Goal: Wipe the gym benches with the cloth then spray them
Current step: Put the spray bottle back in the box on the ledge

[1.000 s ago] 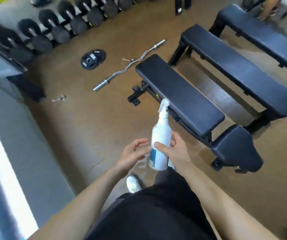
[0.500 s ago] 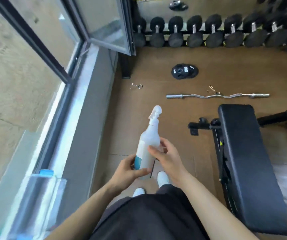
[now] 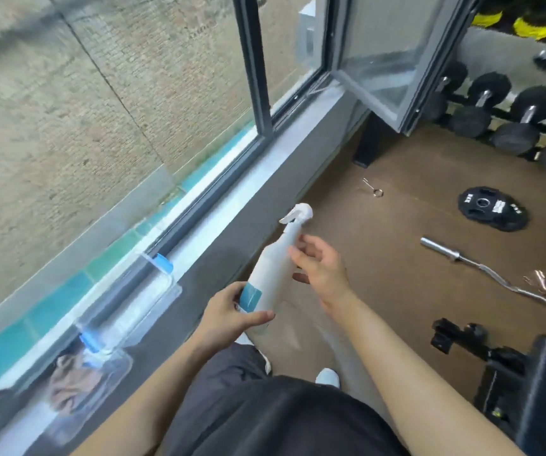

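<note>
Left hand [image 3: 229,315] grips the white plastic spray bottle [image 3: 273,271] at its base; right hand [image 3: 322,268] hovers open beside it. Gripped so low, it could topple.

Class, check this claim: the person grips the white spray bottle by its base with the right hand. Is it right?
No. In the head view the left hand grips the white spray bottle by its base; the right hand is open beside it.

Single head-worn wide-angle view, looking forward and steeply down, close above left hand [image 3: 229,319] and right hand [image 3: 324,274], window sill [image 3: 242,222] slanting along the left, floor [image 3: 380,258] to the right
</note>
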